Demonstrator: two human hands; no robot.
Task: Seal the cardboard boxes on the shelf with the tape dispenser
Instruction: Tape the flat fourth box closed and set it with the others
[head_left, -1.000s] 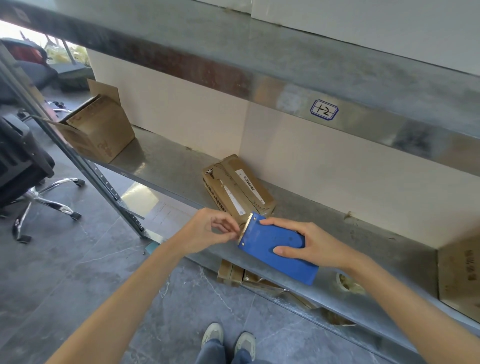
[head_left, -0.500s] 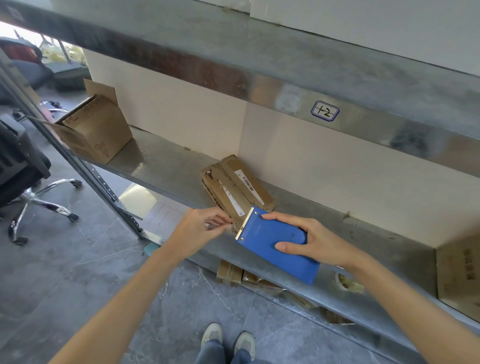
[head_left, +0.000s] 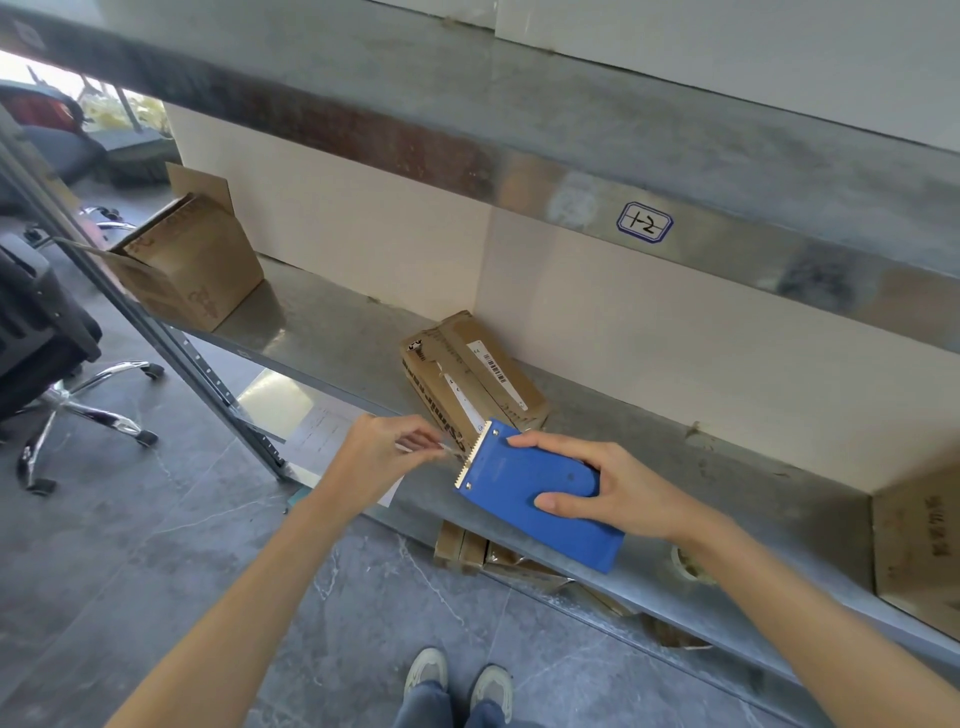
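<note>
A blue tape dispenser (head_left: 524, 483) with a toothed metal blade is gripped by my right hand (head_left: 618, 491) just above the shelf's front edge. My left hand (head_left: 382, 452) pinches the clear tape end (head_left: 449, 451) at the blade. A small flat cardboard box (head_left: 470, 379) with white labels lies on the metal shelf (head_left: 332, 332) right behind the dispenser. An open-flapped box (head_left: 192, 260) stands at the shelf's left end. Another box (head_left: 919, 545) sits at the right edge.
An upper shelf (head_left: 519, 104) labelled 1-2 overhangs the work area. Flattened cardboard (head_left: 483, 551) lies under the shelf. A black office chair (head_left: 47, 353) stands on the grey floor to the left. A steel upright (head_left: 156, 332) slants past the shelf's left end.
My left hand has drawn slightly left from the blade, with a short length of tape now showing between fingers and dispenser. The dispenser has shifted a little toward the flat box.
</note>
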